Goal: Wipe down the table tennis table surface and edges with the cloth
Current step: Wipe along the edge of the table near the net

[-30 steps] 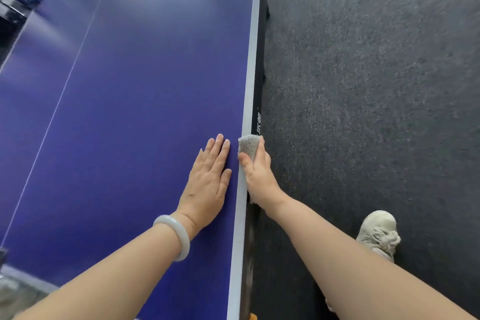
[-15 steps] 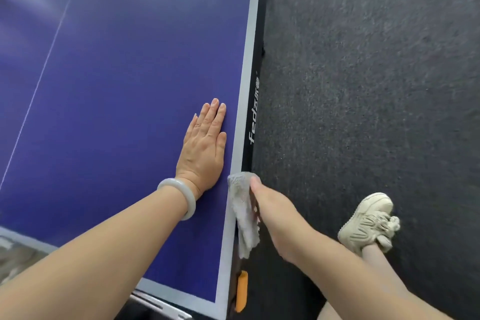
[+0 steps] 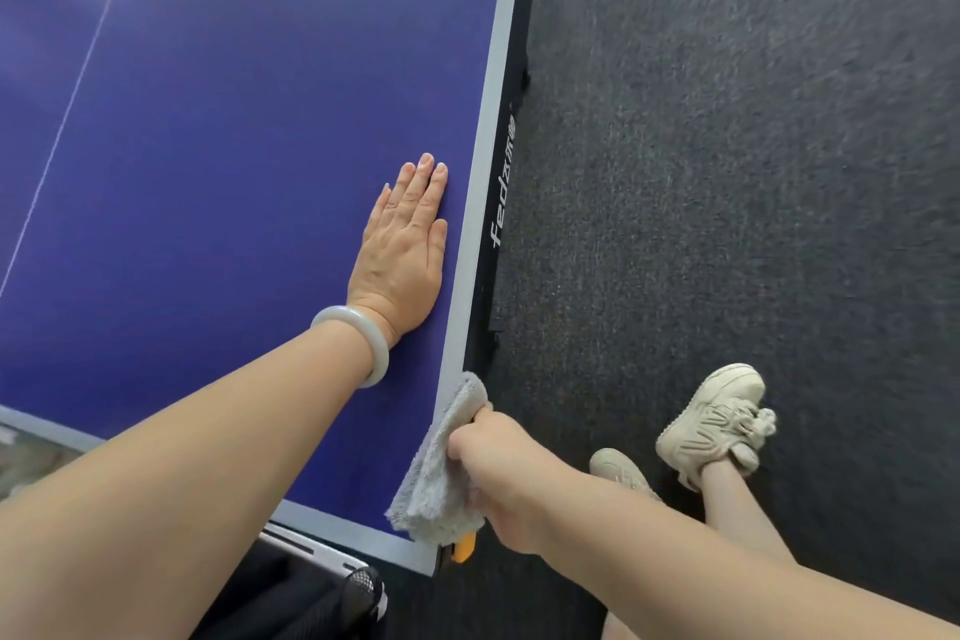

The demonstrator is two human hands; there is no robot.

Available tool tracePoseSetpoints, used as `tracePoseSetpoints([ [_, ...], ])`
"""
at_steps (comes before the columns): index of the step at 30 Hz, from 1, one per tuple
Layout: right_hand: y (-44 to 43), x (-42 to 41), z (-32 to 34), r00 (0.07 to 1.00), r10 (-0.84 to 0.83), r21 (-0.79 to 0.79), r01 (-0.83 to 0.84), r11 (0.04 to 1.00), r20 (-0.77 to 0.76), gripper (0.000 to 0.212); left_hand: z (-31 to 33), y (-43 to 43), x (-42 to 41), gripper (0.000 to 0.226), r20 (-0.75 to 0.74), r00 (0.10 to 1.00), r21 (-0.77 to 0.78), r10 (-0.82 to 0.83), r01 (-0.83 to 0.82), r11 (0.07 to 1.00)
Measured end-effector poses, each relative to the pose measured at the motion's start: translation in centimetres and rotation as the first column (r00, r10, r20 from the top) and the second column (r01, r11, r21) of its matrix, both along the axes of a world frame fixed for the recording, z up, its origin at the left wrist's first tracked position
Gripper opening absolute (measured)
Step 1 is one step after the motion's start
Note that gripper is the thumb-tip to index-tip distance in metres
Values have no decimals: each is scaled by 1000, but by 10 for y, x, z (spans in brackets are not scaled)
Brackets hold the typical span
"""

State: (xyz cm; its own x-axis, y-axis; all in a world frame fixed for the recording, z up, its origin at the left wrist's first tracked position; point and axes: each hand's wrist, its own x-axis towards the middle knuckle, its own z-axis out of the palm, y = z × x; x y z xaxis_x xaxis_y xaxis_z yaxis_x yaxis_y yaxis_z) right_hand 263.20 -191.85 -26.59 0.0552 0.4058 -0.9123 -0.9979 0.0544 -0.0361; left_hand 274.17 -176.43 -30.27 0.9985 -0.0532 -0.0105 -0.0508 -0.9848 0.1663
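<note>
Cloth (image 3: 436, 473): grey, gripped in my right hand (image 3: 498, 478), folded over the side edge of the counter (image 3: 488, 135) near its corner. Left hand (image 3: 402, 250): flat, fingers straight, on the top. I'd hold the cloth wrapped round the rim, pressure even

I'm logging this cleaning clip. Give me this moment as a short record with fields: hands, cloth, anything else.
left hand: flat, palm down on the blue table, near its side edge
right hand: grips the cloth against the side edge, close to the near corner
cloth: grey, draped over that edge
other: pale bracelet on left wrist; beige shoes on dark carpet
</note>
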Motion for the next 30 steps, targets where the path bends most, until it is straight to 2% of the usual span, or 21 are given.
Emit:
tracePoseSetpoints([
  [2,2,-4,-1,1000,24,27,-23,999,-18,49,0,-1,-1,52,-2,1000,10,-2,2,1000],
  [3,4,-3,-1,998,35,87,-30,996,-55,46,0,-1,-1,52,-1,1000,13,-4,4,1000],
  [6,6,11,-1,996,47,109,-39,993,-78,36,0,-1,-1,52,6,1000,9,-8,8,1000],
  [9,15,42,-5,994,-38,136,51,989,-100,42,-1,0,-1,52,13,1000,3,-12,12,1000],
  [10,15,53,-5,996,-25,124,35,992,-80,42,-2,0,0,52,12,1000,0,-11,11,1000],
  [11,13,64,-2,999,15,145,-10,989,-29,39,-2,0,0,52,12,1000,-3,-10,10,1000],
  [13,5,83,-2,998,51,189,-44,981,-36,23,-3,0,0,52,10,1000,-3,-11,11,1000],
  [15,-3,98,-2,999,-24,183,31,983,-43,15,-3,2,0,52,12,1000,2,-18,18,1000],
  [17,-8,106,-11,966,-206,142,185,973,155,14,-4,3,-1,52,12,1000,-4,-16,16,1000],
  [19,-1,98,-12,884,-320,102,303,947,340,21,-5,3,-2,53,8,1000,-15,-8,8,1000],
  [22,11,59,-13,791,-168,38,180,983,588,57,-4,3,-2,53,4,1000,-17,-9,9,1000],
  [24,18,40,-14,760,-123,23,141,990,639,69,-4,4,-1,54,-1,1000,-10,-15,15,1000],
  [27,18,49,-22,734,-156,62,153,986,661,74,-4,5,-1,55,-13,1000,-6,-13,13,1000],
  [30,19,92,-38,633,-185,83,188,979,751,73,-2,3,-3,54,-26,1000,-28,-10,9,1000],
])
